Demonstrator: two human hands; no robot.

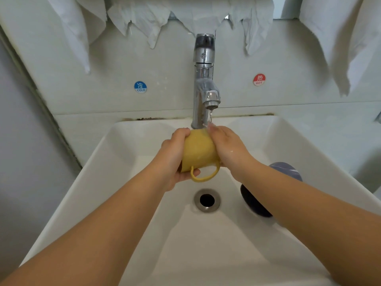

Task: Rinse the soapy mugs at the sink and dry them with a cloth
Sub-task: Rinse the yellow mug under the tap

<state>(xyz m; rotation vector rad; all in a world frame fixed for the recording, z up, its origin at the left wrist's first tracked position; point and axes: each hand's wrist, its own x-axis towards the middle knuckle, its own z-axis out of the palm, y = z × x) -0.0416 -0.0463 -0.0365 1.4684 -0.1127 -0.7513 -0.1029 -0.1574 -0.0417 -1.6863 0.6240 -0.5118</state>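
The yellow mug (199,150) is held on its side over the white sink (107,153), just under the chrome tap (204,79), its handle toward the camera. The left hand (175,155) grips it with fingers curled over the top and thumb beneath, while the right hand (227,145) lies flat against its other side, fingertips in the thin stream. A dark mug (255,201) lies in the basin under the right forearm, beside the drain (207,200)

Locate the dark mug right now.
In the head view the dark mug lies on its side in the sink, right of the drain, partly hidden under the right forearm, away from the yellow mug under the tap.
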